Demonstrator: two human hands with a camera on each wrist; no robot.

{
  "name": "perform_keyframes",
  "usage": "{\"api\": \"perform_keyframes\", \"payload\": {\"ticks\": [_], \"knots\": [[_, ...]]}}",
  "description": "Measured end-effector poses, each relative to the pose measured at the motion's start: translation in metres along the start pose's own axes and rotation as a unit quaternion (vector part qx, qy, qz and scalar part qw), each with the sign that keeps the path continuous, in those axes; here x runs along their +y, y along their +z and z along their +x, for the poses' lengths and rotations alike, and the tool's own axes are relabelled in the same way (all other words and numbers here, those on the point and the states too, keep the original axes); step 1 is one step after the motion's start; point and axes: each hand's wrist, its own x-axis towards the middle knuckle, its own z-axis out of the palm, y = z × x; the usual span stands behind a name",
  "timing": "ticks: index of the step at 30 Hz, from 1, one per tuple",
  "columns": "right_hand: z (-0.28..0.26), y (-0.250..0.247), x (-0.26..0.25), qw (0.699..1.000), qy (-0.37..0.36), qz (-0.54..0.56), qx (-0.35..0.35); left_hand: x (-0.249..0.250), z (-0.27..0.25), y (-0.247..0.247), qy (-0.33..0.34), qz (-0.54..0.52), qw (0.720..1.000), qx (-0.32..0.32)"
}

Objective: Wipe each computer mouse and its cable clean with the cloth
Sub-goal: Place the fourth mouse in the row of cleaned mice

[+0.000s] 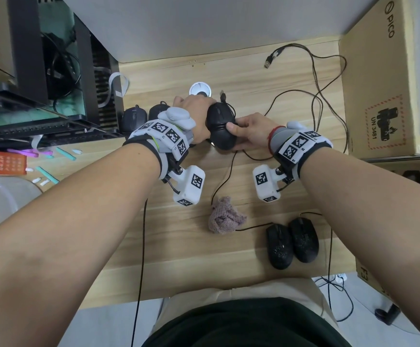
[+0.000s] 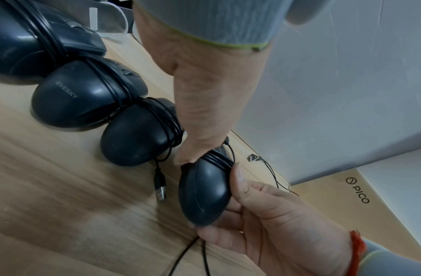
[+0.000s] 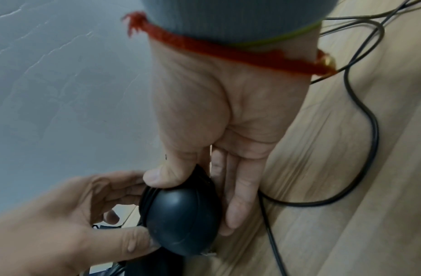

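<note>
Both forearms reach forward over the wooden desk [image 1: 178, 246], wrist cameras strapped on. Landmark: the held mouse [image 1: 221, 126], black, lifted just above the desk at its far middle, cable coiled in several turns round its waist. Right hand [image 1: 250, 132] grips it from the right side: thumb [image 3: 167, 175] pressed on the upper shell beside the coils, fingers [image 3: 238, 196] laid fairly straight along the underside. Left hand [image 1: 196, 116] meets the same mouse from the left; thumb tip [image 2: 188, 156] sits on the wound cable at the front end, and in the right wrist view its fingers curl loosely around the left flank, index touching the shell. Left of the held mouse, a row of three more black mice [image 2: 91, 93] stands on the desk, each cable-wrapped, touching one another; the nearest has a USB plug [image 2: 160, 190] hanging loose onto the wood. Pinkish-grey cloth [image 1: 225, 219], crumpled, lies on the desk nearer the person than the held mouse, touched by neither hand. Nearer still and to the right, two unwrapped black mice [image 1: 291, 242] lie side by side, touching, with cables running off. Loose cables [image 1: 316, 96] sprawl right of the held mouse, one USB end [image 1: 269, 62] lying beyond it. Cardboard box [image 1: 379, 78] printed PICO stands at the far right; contents not visible.
</note>
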Motion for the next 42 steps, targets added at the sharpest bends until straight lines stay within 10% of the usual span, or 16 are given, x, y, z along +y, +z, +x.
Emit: {"api": "perform_keyframes", "payload": {"ticks": [33, 42], "knots": [[0.016, 0.018, -0.021, 0.971, 0.001, -0.142, 0.193, -0.013, -0.022, 0.012, -0.129, -0.053, 0.986, 0.096], [-0.016, 0.022, -0.032, 0.962, 0.013, -0.179, 0.205, -0.013, -0.053, 0.012, -0.16, -0.253, 0.949, 0.094]]}}
